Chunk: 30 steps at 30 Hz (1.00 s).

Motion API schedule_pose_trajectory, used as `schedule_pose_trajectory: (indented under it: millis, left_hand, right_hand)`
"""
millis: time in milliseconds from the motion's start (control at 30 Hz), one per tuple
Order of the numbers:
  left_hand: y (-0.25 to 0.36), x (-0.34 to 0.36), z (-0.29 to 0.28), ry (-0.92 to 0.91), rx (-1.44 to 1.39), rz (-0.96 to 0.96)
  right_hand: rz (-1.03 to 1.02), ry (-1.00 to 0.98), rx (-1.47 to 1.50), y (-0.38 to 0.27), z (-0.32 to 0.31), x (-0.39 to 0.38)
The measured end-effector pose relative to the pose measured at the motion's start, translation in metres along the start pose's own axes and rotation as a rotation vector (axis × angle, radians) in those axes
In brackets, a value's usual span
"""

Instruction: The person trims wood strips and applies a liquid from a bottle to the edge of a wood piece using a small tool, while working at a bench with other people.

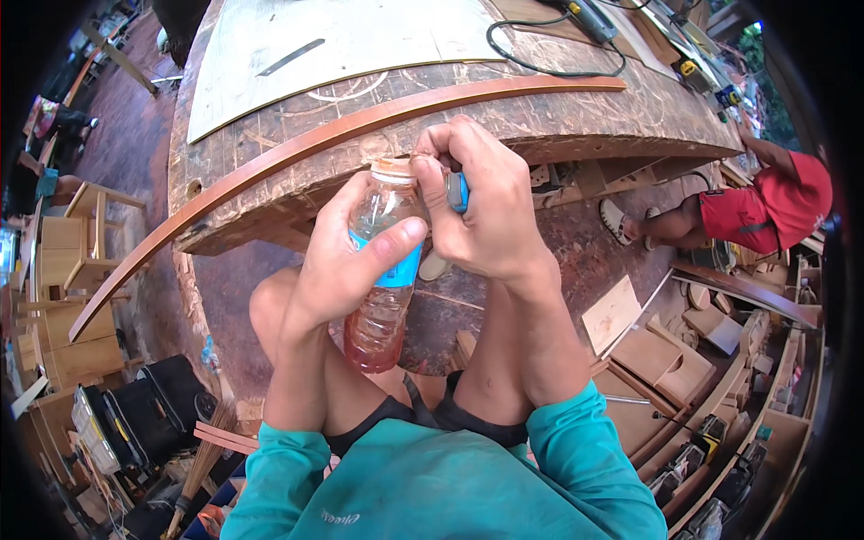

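My left hand [342, 256] is wrapped round a clear plastic bottle [373, 328] with a blue label and reddish liquid low inside, held upright in front of the workbench [666, 117]. My right hand [486, 207] is curled at the bottle's open-looking top, thumb and forefinger pinched beside the neck, with a small blue-and-grey object [459, 192] in its fingers. A brownish piece sits at the bottle's mouth, too small to make out. Just beyond both hands, a long curved brown wooden strip [270, 154] lies across the bench and overhangs its left end.
A pale board [342, 36] and a corded tool [587, 20] lie on the bench. A co-worker in red [778, 207] is at the right. Wooden chairs [90, 225] and black cases [144, 409] stand left; wood offcuts [675, 369] fill the lower right.
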<state>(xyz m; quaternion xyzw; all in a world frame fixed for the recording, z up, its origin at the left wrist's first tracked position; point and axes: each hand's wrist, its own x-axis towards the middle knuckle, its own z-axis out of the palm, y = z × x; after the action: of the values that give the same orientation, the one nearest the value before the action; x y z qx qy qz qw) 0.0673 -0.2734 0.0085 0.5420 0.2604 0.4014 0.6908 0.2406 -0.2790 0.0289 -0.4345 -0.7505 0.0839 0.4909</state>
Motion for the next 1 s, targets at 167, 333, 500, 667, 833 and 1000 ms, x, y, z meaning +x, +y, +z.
schedule_pose_trajectory:
  millis: [167,333,500,667,833,1000]
  left_hand:
    - [-0.004,0.001,0.012,0.210,0.369,0.204]
    - [-0.005,0.006,0.023,0.328,0.607,0.289]
    - [-0.006,0.012,-0.003,0.203,0.357,0.182]
    - [-0.007,0.005,-0.026,-0.104,-0.254,0.015]
    - [-0.002,0.000,-0.020,-0.046,-0.248,0.128]
    - [-0.006,0.003,-0.015,0.076,-0.125,0.220]
  right_hand:
    - [0.088,0.074,0.111,-0.008,0.007,0.001]
    - [0.356,0.106,0.335,-0.012,0.002,-0.002]
    - [0.335,0.240,0.881,-0.024,0.004,0.003]
    - [0.330,0.201,0.872,-0.017,0.000,0.003]
    - [0.322,0.009,0.783,-0.033,0.005,0.008]
    - [0.191,0.167,0.421,-0.030,0.014,0.008]
